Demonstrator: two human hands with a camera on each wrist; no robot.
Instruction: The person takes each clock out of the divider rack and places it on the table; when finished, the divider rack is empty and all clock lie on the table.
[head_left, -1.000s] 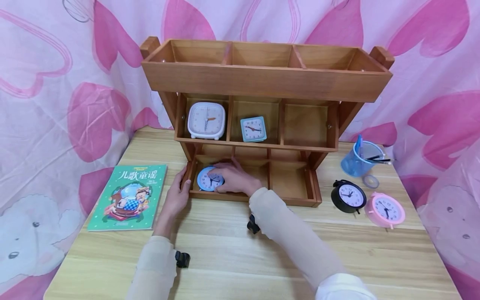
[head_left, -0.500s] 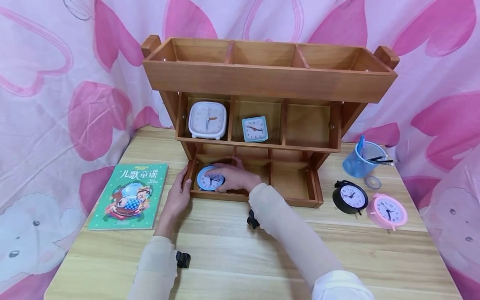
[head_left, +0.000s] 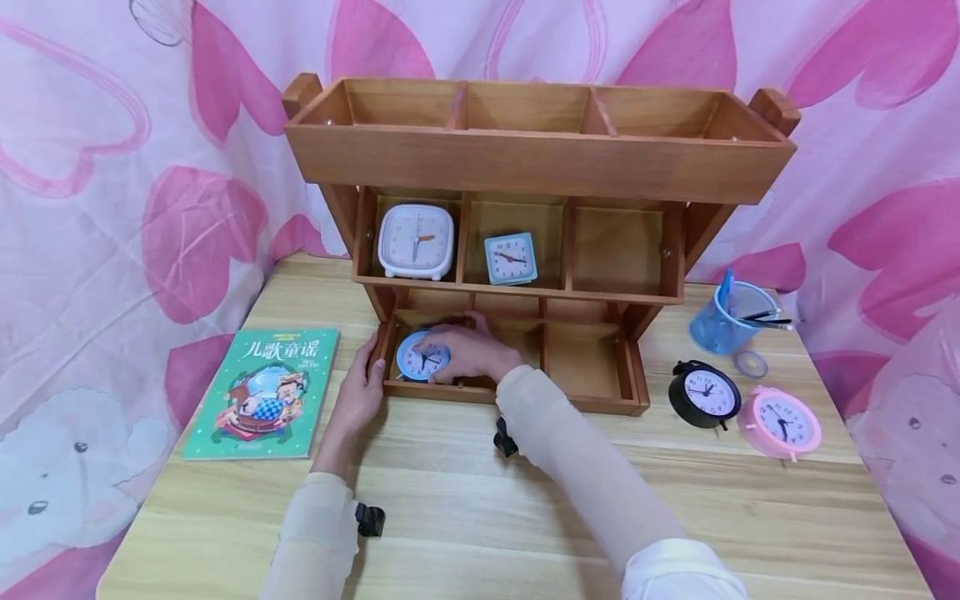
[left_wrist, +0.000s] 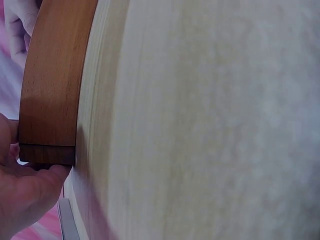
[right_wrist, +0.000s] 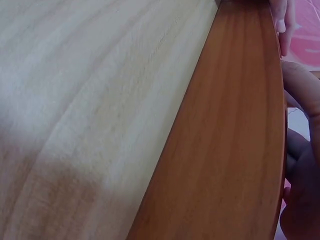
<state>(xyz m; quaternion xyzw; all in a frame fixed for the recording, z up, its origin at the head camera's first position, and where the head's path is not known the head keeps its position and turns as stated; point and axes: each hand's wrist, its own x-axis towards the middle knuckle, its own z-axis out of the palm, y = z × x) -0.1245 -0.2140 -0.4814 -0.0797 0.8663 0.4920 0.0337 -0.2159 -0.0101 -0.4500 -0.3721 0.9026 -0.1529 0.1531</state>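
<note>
The camera on my head looks forward and down from above the near edge of the table (head_left: 480, 517), taking in the whole wooden shelf unit (head_left: 525, 167) at the far edge and both my forearms. My left wrist camera sits very close to the tabletop (left_wrist: 210, 120), facing the bottom tier's left front corner (left_wrist: 50, 100), with my left hand (left_wrist: 20, 200) at its lower left. My right wrist camera is just as close, looking along the same tier's front rail (right_wrist: 225, 150), with my right hand (right_wrist: 300, 150) at the right edge. All three views share that front rail and the bare tabletop before it.
</note>
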